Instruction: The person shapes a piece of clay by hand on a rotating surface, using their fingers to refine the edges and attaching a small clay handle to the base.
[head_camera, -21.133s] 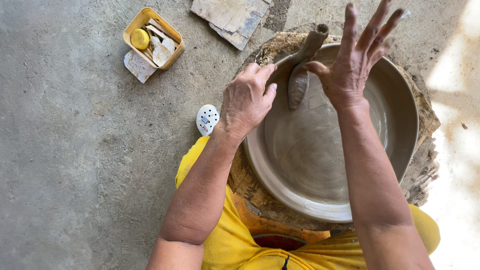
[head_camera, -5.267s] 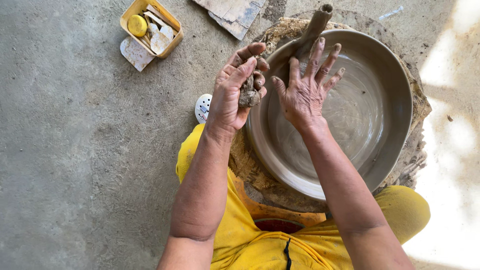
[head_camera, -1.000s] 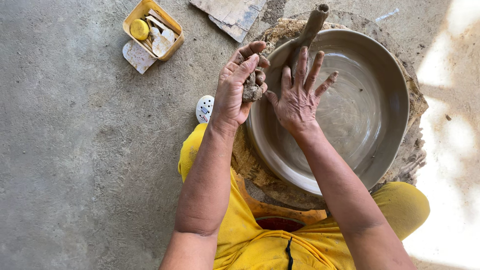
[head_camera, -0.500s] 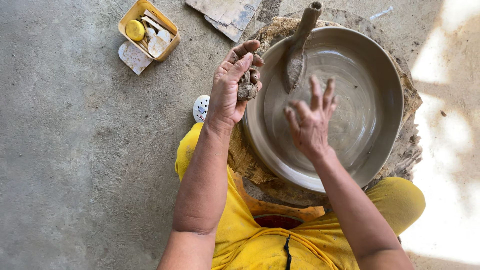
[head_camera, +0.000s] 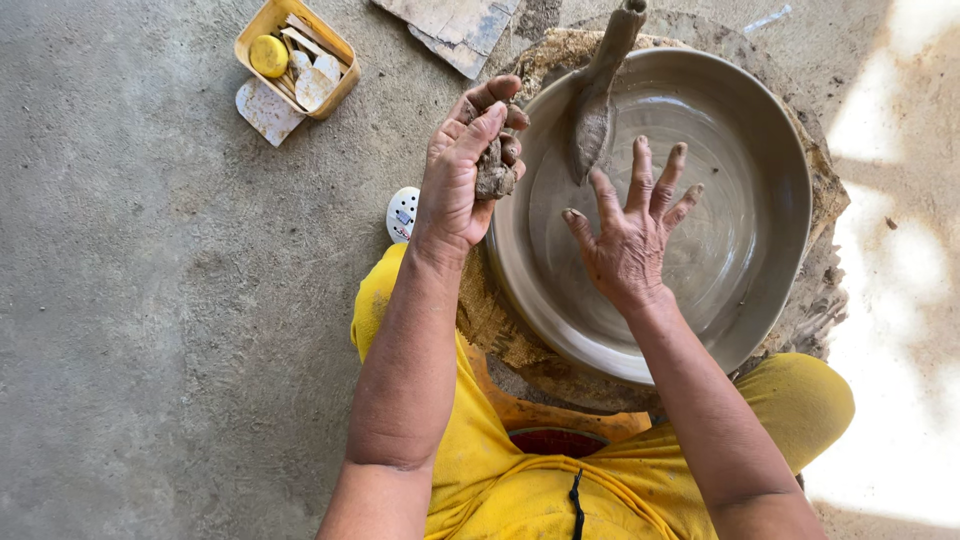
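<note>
A wide, shallow wet clay bowl (head_camera: 770, 130) sits on a rough, clay-caked round base (head_camera: 560, 50) in front of my knees. My left hand (head_camera: 465, 175) hovers at the bowl's left rim, closed around a dark lump of clay (head_camera: 493, 178). Inside the bowl, my right hand (head_camera: 630, 235) lies flat with its fingers spread, palm down on the inner wall. A long strip of clay (head_camera: 598, 95) hangs from the far rim down into the bowl, just beyond my right fingertips.
A yellow plastic tray (head_camera: 345, 75) with a yellow sponge (head_camera: 268, 55) and several flat scraper pieces stands on the concrete floor at the upper left. A small white round object (head_camera: 402, 213) lies by my left wrist. Broken tile slabs (head_camera: 455, 25) lie at the top.
My right hand slid from the bowl's left rim, next to the left hand, down into the middle of the bowl. The left hand kept hold of the clay lump.
</note>
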